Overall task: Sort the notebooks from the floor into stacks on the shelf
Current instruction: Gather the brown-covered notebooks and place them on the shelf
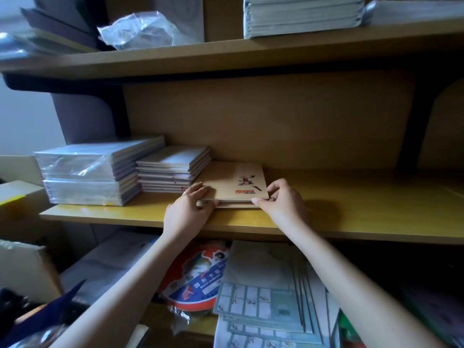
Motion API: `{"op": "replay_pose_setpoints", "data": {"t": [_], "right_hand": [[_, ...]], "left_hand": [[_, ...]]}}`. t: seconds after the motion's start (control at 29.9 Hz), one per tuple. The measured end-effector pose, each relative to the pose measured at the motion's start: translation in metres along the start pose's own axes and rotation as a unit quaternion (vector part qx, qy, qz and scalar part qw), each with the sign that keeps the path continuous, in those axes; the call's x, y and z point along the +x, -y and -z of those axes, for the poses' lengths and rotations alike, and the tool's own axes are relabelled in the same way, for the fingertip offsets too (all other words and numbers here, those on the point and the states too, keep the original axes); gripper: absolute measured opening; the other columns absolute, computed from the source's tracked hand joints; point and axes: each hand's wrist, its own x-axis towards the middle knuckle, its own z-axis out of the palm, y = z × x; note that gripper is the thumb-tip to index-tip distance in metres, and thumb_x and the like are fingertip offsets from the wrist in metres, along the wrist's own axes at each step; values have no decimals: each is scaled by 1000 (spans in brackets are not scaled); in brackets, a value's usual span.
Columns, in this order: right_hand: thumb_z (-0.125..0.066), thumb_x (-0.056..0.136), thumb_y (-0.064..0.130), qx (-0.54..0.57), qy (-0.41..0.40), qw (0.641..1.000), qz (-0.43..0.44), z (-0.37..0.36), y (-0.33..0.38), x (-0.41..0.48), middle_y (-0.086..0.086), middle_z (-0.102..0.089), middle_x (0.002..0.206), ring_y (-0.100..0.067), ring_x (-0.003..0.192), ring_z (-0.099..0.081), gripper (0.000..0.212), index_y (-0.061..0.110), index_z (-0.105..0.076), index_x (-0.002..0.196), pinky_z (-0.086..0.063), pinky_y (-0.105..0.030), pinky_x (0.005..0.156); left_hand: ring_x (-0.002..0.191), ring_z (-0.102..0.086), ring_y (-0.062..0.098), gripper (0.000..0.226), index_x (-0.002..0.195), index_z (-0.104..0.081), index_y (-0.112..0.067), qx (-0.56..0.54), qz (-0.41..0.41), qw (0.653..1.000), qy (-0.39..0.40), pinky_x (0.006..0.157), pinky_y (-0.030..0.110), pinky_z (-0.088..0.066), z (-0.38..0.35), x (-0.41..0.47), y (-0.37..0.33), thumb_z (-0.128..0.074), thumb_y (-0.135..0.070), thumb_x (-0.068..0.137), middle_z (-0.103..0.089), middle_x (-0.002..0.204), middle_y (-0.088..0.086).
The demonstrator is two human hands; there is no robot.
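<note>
— Quick one: where's the notebook?

— The tan notebook (231, 180) lies flat on your middle shelf (351, 217), cover up, with a small figure printed towards its right side. It tops a low pile (238, 205) of the same sort, and its far-left corner sits just beside the grey stack (173, 169).

— And my hands?

— Both are on it. Your left hand (187, 209) has its fingers laid flat over the near-left corner and its thumb tucked at the edge below, so it pinches that corner. Your right hand (283, 202) is at the near-right corner, thumb pressed on the near edge, fingers curled round the right side. Neither is spread wide.

— Is the book lifted or down?

— Can't tell; it looks level with the pile.

— What else is there?

— Left of the grey stack are two wrapped stacks (90, 172), one on the other, taller than the rest. The upper shelf (226, 56) has a crumpled clear bag (140, 31) on the left and another stack (301, 16) on the right. Below your arms there's a round pack (198, 280) with red and blue print, and pale green sheets (266, 302) fanned out to its right.
</note>
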Motion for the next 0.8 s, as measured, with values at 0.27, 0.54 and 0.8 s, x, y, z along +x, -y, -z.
{"op": "replay_pose_setpoints", "data": {"t": [0.27,0.54,0.8], "right_hand": [[-65,85,35,-13,-13,1000,0,-6,-4,4,12,-55,89,-13,79,-56,18,28,-53,97,-46,-25,59],[-66,85,30,0,-20,1000,8,-9,-7,7,10,-53,80,-14,75,-56,19,24,-56,99,-44,-25,57],[-58,88,21,-68,-99,981,155,-8,-6,-24,6,-63,83,-16,70,-62,19,22,-54,107,-40,-21,48]], "left_hand": [[119,-53,11,37,124,-57,-39,16,-1,997,-72,86,24,-41,-9,0,0,-56,-46,88,-46,138,-22],[124,-48,9,38,125,-56,-41,-3,18,998,-60,89,24,-38,-10,6,3,-56,-47,87,-44,139,-24],[117,-53,27,45,133,-48,-29,48,19,995,-89,93,32,-36,-15,-8,2,-45,-43,91,-36,147,3]]}}
